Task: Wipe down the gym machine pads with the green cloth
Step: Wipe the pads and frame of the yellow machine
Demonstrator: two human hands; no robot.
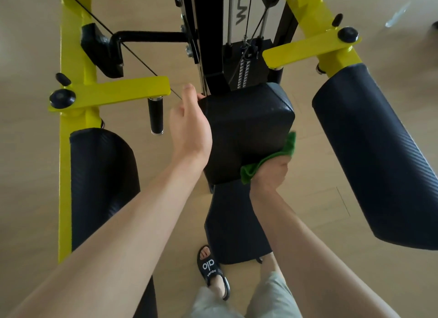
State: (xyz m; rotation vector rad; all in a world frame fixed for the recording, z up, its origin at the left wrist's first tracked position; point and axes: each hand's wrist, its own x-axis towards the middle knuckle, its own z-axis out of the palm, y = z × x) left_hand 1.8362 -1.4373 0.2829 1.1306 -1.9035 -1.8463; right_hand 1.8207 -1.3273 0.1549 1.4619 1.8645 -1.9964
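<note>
The green cloth (270, 159) is bunched up against the lower right side of the black back pad (246, 133), right where that pad meets the seat pad (234, 223) below it. The right hand (270, 173) has it gripped, fingers curled round the fabric and pressing it onto the vinyl, so only a strip of green sticks out above the knuckles and off to the left.

The left hand (189, 128) is up on the opposite side of the same pad, holding the top left edge; thumb sticks up, fingers wrap round the far side where I can't see them. So the hands sit well apart, one on each flank of the back pad.

Further out there's a big black arm pad (379, 152) on the right and another arm pad (102, 180) on the left, both hanging off the yellow frame (73, 57). A short black handle (155, 115) hangs under the left yellow bar, near the left hand. The weight stack (246, 66) with its cables sits behind the back pad. Down below, a foot in a black slide sandal (212, 270) stands on the wood floor (28, 152) just beside the seat pad.
</note>
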